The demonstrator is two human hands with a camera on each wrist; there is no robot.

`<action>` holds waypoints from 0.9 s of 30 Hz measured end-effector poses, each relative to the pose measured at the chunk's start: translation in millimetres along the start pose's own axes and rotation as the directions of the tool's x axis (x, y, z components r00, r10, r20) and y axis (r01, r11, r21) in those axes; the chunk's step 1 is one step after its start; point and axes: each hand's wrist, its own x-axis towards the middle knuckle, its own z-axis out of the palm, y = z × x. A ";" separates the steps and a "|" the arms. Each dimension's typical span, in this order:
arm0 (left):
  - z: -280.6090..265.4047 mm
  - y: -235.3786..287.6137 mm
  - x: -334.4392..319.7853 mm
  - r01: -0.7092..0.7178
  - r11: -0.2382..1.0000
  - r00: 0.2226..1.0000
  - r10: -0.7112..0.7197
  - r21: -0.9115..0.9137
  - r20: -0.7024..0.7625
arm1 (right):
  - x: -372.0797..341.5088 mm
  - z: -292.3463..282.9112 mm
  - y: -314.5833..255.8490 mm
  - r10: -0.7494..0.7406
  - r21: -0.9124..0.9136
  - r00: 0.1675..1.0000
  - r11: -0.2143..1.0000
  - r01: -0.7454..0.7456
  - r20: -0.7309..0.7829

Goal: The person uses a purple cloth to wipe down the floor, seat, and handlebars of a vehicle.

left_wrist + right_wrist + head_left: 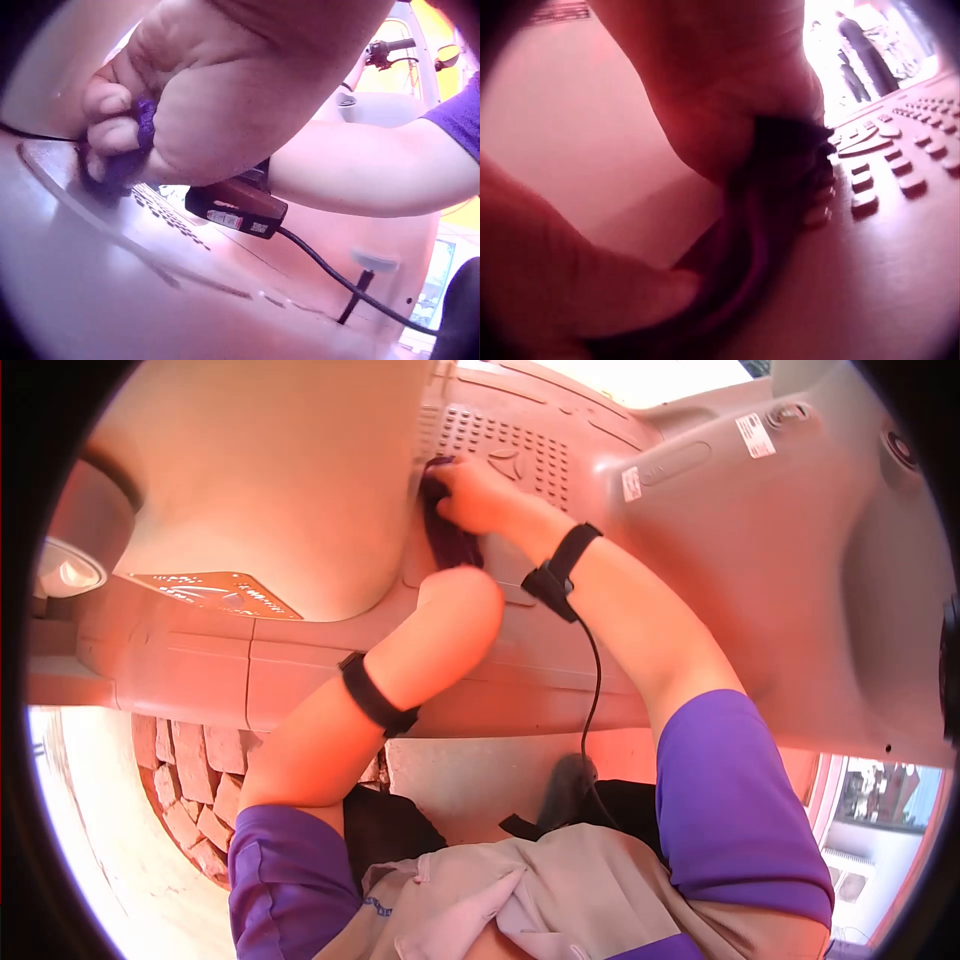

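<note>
Scooter bodywork [180,670], moulded plastic, reddish in the light, with stone paving [185,765] beyond its edge. Curved panel [280,470], tall and smooth, beside which lay the footboard [540,450], set with raised studs. Handlebar [390,49], dark, in the background.

Dark purple cloth [453,540], one piece: located at the footboard's side, close by the curved panel, bunched into a narrow strip. Long axis ran from the far end toward the wearer, slanting slightly to the wearer's right; no front or back end could be told.

Left grip [465,595], a bare hand: fingers curled round the near part of the cloth. Right grip [475,495], likewise bare: closed about the far part.

Step in hand, as judged: wiping or rubbing where panel met footboard. Next move, as judged: called for firm hold at both ends, the strip kept snug against the plastic and worked along its own length.
</note>
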 end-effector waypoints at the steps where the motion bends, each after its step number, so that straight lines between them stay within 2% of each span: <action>1: -0.3 5.8 -13.6 -0.119 0.989 0.989 0.126 0.093 -0.073 | -14.3 2.5 -8.6 -0.014 0.014 1.000 1.000 0.014 0.012; 2: 2.1 10.5 -37.6 -0.215 0.957 0.960 0.244 0.196 -0.138 | -27.7 0.9 -15.8 -0.031 0.047 0.995 0.999 0.027 0.094; 3: 4.9 10.6 -57.8 -0.289 0.908 0.917 0.354 0.302 -0.187 | -44.8 -4.3 -26.1 -0.094 0.157 0.986 0.985 0.071 0.139; 4: 11.9 8.6 -64.8 -0.360 0.894 0.865 0.428 0.268 -0.264 | -58.5 -13.5 -29.2 -0.170 0.272 0.970 0.955 0.118 0.176; 6: 25.5 2.8 -72.5 -0.504 0.836 0.732 0.547 0.216 -0.407 | -70.8 -38.0 -18.4 -0.117 0.362 0.929 0.932 -0.019 0.352; 7: 21.7 4.9 -74.8 -0.480 0.832 0.781 0.550 0.278 -0.295 | -74.5 -43.2 -17.3 -0.091 0.392 0.891 0.914 -0.102 0.445; 8: 17.5 10.4 -71.5 -0.358 0.901 0.798 0.431 0.245 -0.421 | -72.2 -43.6 -9.1 0.049 0.334 0.948 0.929 -0.160 0.316; 9: 13.2 15.4 -66.7 -0.232 0.953 0.786 0.302 0.195 -0.539 | -68.5 -54.9 -14.7 0.263 0.411 0.936 0.846 -0.340 0.234; 10: 8.7 16.1 -62.4 -0.111 0.985 0.743 0.171 0.134 -0.647 | -44.7 -32.7 18.8 0.328 0.534 0.938 0.776 -0.335 0.112; 11: 7.1 8.6 -52.2 -0.056 0.988 0.728 0.139 0.143 -0.672 | -29.0 -26.0 28.9 0.315 0.502 0.943 0.836 -0.223 -0.104; 13: 12.3 -11.4 -31.3 0.045 0.986 0.692 0.085 0.160 -0.717 | 6.5 16.1 53.8 0.213 0.307 0.947 0.942 -0.134 -0.242; 14: 14.2 -20.4 -35.8 -0.008 0.990 0.722 0.103 0.140 -0.684 | 21.0 26.4 49.9 0.155 0.187 0.939 0.977 -0.100 -0.307; 16: 20.3 -26.3 -37.0 -0.122 0.988 0.791 0.155 0.097 -0.592 | -7.6 17.0 -6.3 0.116 0.054 0.957 0.993 -0.105 -0.266; 17: 21.1 -20.5 -43.1 -0.162 0.979 0.818 0.205 0.127 -0.537 | -22.9 22.3 -15.1 0.107 0.096 0.967 0.992 -0.087 -0.230; 18: 29.5 -18.7 -43.1 -0.294 0.932 0.774 0.362 0.212 -0.519 | -38.1 25.9 -21.9 0.091 0.135 0.977 0.989 -0.066 -0.193; 20: 45.4 -17.1 -40.6 -0.517 0.770 0.616 0.638 0.374 -0.462 | -79.2 20.5 -34.1 -0.029 0.190 0.997 0.981 0.042 -0.069; 23: 30.7 15.8 -67.8 -0.679 0.704 0.684 0.710 0.206 -0.170 | -129.7 19.9 -38.4 -0.149 0.275 0.986 0.947 0.165 -0.079; 24: 29.2 22.7 -67.0 -0.766 0.559 0.581 0.814 0.318 -0.029 | -141.4 14.2 -39.3 -0.149 0.361 0.988 0.925 0.120 0.051; 26: 16.4 45.3 -74.5 -0.800 0.532 0.595 0.762 0.277 0.255 | -160.7 -5.2 -42.0 -0.177 0.508 0.937 0.861 0.000 0.302; 27: 23.6 39.7 -73.1 -0.807 0.548 0.579 0.809 0.220 0.106 | -168.0 -13.8 -41.6 -0.087 0.542 0.962 0.837 -0.070 0.258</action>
